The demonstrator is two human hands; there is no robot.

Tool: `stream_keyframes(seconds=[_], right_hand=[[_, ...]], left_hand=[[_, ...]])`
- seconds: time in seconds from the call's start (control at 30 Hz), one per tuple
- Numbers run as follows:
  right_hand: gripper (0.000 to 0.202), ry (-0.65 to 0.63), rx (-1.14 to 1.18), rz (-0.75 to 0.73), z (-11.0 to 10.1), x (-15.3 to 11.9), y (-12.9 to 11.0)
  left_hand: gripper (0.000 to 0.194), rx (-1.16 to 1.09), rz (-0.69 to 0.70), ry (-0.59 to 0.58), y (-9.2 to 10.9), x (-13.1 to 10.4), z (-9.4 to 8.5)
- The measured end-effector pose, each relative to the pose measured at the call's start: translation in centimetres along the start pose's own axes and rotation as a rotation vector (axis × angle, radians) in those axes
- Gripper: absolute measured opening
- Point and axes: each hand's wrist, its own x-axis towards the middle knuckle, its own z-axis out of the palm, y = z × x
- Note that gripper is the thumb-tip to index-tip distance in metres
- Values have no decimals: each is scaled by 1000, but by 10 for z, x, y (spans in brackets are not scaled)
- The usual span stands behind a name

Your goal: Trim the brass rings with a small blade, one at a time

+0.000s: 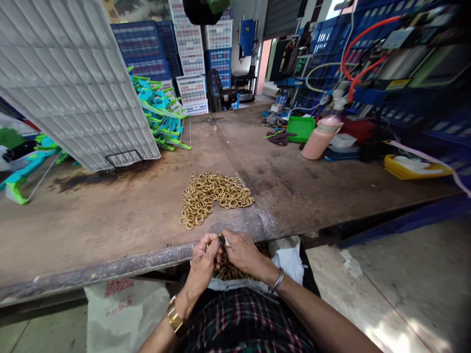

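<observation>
My left hand (206, 260) is closed at the table's front edge, its fingers pinched around what looks like a brass ring, mostly hidden. Against it, my right hand (245, 251) is closed on a small dark and white piece (222, 240), too small to name. The fingertips of both hands nearly meet. Beneath them, many brass rings (235, 272) lie in my lap on pale cloth or sacking. Just beyond my hands, a loose pile of brass rings (211, 191) rests on the table.
The brown wooden table (140, 215) bears a leaning white ridged panel (81, 83) and green-and-blue plastic pieces (162, 110) at left. At right stand a pink bottle (318, 139), a green tray (300, 128) and a yellow tray (415, 169). A white sack (125, 314) hangs below.
</observation>
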Motion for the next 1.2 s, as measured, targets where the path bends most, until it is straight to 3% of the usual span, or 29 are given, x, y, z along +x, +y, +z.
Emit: stream_keyframes(seconds=[0.37,0.47,0.57,0.63,0.73,0.83,1.0,1.2], right_hand=[[22,-98,-116,30,-3,0,-3],[26,-91,-176,111,-8,6,2],[30,-43,-246,224,-15,16,12],[31,27,-257,253,-19,24,19],[32,134,-256,280,-20,37,29],[33,167,-279,321,-19,50,39],[25,134,-318,322,-17,66,48],[22,133,-334,335,-18,69,51]], left_hand=[[26,127,50,8,8,-6,-1],[27,121,41,-63,15,-15,2],[26,-19,-55,-209,15,-24,7],[23,-181,-221,-239,6,-26,9],[20,-375,-518,-176,-17,-22,11],[23,-463,-683,-54,-38,-16,11],[20,-558,-715,127,-49,-9,18],[22,-601,-685,183,-47,-7,25]])
